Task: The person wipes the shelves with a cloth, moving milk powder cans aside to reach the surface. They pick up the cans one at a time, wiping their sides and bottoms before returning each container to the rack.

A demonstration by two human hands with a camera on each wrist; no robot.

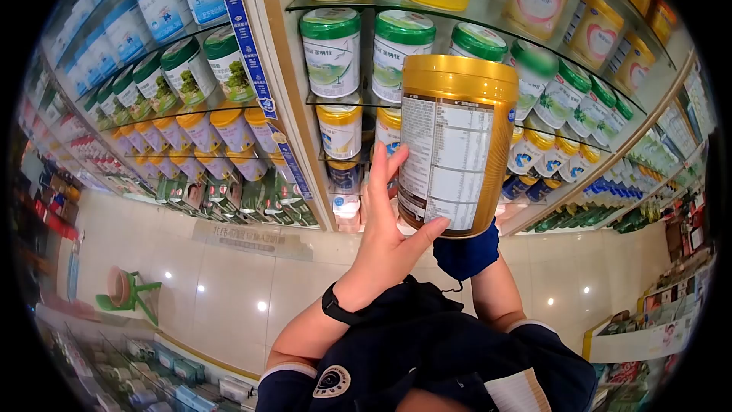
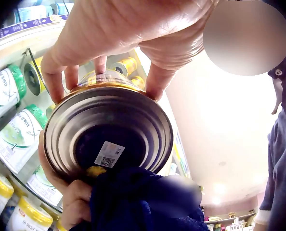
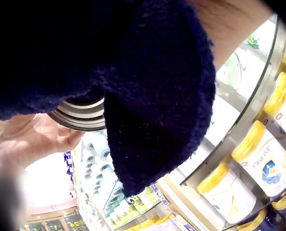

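A gold-lidded formula can [image 1: 457, 160] is held up before the shelves, its printed table facing the head camera. My left hand [image 1: 387, 229] grips it low on its left side, the thumb across the front. In the left wrist view the can's ribbed metal base [image 2: 109, 132] shows, with a small QR-code sticker [image 2: 109, 154] on it. A navy cloth [image 1: 469, 254] hangs under the can. My right hand [image 2: 75, 204] holds this cloth against the lower side and base, its fingers curled at the can's edge. The can hides most of that hand in the head view.
Glass shelves [image 1: 366, 6] stand right behind the can, with green-lidded cans [image 1: 330, 53] and yellow-lidded cans [image 1: 339, 131] in rows. A second rack with a blue edge strip [image 1: 244, 30] stands left. A green stool [image 1: 130, 294] is on the tiled floor.
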